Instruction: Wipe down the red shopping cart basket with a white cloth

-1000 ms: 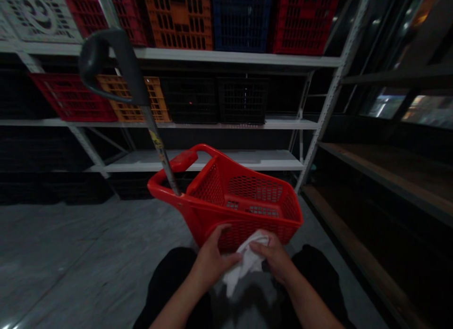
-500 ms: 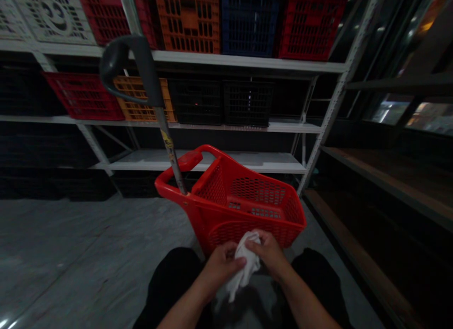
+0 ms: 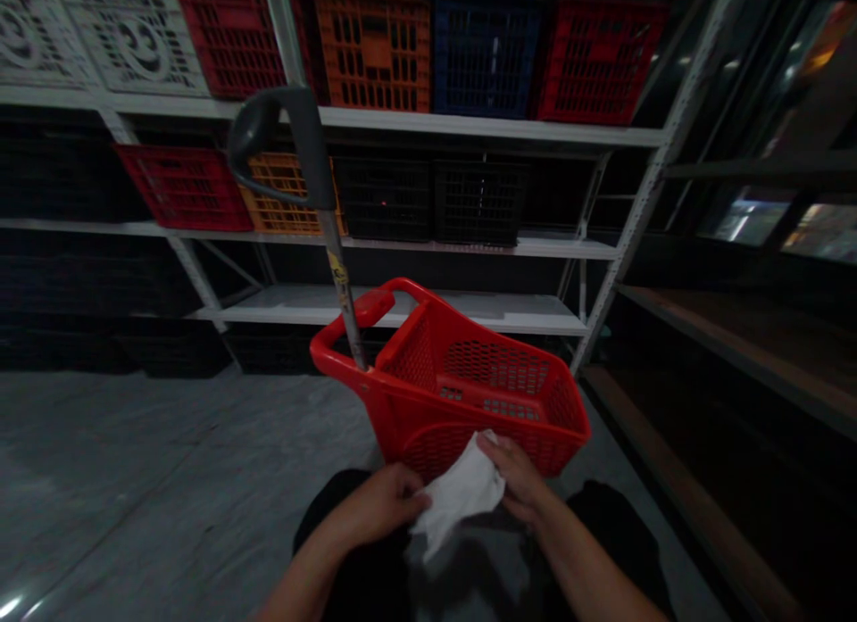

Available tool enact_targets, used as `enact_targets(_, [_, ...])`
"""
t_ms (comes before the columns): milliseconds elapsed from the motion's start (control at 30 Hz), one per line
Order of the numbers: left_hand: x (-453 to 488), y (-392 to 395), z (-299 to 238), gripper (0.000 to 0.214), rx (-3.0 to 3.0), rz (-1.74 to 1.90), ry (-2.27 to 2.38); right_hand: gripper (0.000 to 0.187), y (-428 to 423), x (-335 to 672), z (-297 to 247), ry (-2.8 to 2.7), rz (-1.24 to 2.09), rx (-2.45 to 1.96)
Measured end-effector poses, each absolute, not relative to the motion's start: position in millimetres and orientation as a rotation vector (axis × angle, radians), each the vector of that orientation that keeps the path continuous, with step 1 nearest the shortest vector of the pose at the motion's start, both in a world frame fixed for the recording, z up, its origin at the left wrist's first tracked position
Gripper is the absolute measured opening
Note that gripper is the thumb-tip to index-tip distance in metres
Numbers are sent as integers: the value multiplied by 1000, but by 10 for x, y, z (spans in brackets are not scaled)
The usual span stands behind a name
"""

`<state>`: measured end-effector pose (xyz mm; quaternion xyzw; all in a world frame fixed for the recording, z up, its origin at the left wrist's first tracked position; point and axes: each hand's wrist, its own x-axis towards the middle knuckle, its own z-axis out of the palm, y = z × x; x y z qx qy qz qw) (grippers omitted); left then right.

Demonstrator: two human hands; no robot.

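A white cloth or wipe (image 3: 461,490) is stretched between my two hands, low in the middle of the view. My left hand (image 3: 395,499) pinches its left edge, and my right hand (image 3: 514,472) grips its upper right side. Just beyond them stands a red plastic shopping basket (image 3: 482,417) with perforated walls, tilted on the floor. A metal pole with a grey loop handle (image 3: 314,153) rises from the basket's left end. Whether the cloth touches the basket's near wall I cannot tell.
Behind the basket runs a white metal rack (image 3: 428,310) with several crates, among them an orange crate (image 3: 375,51) and a blue crate (image 3: 486,55). Dark shelving (image 3: 723,336) borders the right side. Grey concrete floor (image 3: 167,461) lies at left.
My hands have moved apart, spreading the bunched cloth out flatter. The whole scene has shifted slightly right in the view; the basket still stands before the rack.
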<state>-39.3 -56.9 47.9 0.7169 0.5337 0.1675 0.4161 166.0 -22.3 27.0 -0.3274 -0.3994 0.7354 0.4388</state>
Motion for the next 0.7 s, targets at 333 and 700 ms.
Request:
enact_targets(333, [-1130,-168,1300,31,1874,1784,2218,20,148,1461,1254,-1719,321,-825])
enact_targets(700, [-1201,494,1170,52,2462,1092,2557,23,369,1080,443,-2042,290,-916])
